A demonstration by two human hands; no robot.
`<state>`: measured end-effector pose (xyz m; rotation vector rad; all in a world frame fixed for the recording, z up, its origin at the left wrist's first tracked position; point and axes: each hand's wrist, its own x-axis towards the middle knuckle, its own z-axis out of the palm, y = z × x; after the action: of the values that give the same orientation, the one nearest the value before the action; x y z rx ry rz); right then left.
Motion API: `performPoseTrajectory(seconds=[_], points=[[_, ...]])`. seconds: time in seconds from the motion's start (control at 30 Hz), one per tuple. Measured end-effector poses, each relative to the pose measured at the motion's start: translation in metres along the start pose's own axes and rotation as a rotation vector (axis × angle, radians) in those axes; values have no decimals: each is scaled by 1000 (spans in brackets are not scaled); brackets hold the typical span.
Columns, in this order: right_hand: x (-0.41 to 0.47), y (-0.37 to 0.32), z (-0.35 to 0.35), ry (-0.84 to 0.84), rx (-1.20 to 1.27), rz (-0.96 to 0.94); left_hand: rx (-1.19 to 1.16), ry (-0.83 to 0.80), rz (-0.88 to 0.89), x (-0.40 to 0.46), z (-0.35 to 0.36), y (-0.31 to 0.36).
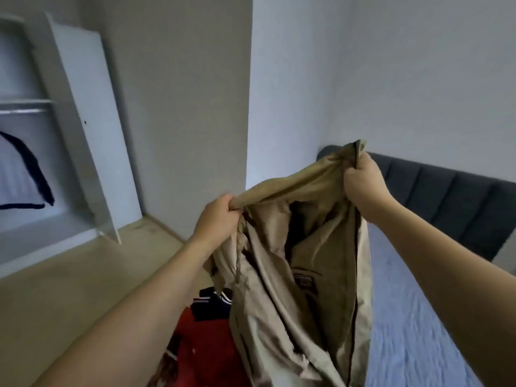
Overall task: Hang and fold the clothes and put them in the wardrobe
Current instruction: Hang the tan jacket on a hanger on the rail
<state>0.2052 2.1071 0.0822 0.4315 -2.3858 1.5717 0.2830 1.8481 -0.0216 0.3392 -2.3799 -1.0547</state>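
Matt, creased beige cloth jacket [304,275]; smooth white wardrobe door [92,129].

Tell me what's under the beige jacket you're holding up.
Below the beige jacket, a red garment with a striped navy collar shows at its lower left. Whatever lies directly behind the hanging cloth is covered.

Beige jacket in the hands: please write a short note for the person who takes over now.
Left hand grips the top edge of the beige jacket; right hand grips the same edge, higher up. The jacket hangs between them, open, over the bed.
A red garment lies below, not yet handled.
The wardrobe stands open at left; one white and dark garment is already inside.
Left to do: hang or fold the jacket, put it away, then the red garment.
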Motion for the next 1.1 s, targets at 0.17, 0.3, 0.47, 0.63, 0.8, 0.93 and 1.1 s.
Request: performPoseTrajectory(seconds=[0.17,0.3,0.47,0.63,0.8,0.93,1.1], points=[[-3,-70,113,-454,-643,-413,154,209,127,58,-130,-28],[4,-126,213,-317,-994,-528,250,309,216,86,-213,-50],[34,-184,314,-173,28,-40,552,319,315,109,-283,-120],[55,-233,441,-281,244,-2,495,351,92,139,-315,-219],[92,-261,545,-617,586,20,215,122,-262,192,-357,-337],[131,-289,636,-673,204,-310,-118,366,-421,259,-418,-403],[190,-315,747,-488,-285,-582,-254,629,-333,353,-502,-451]])
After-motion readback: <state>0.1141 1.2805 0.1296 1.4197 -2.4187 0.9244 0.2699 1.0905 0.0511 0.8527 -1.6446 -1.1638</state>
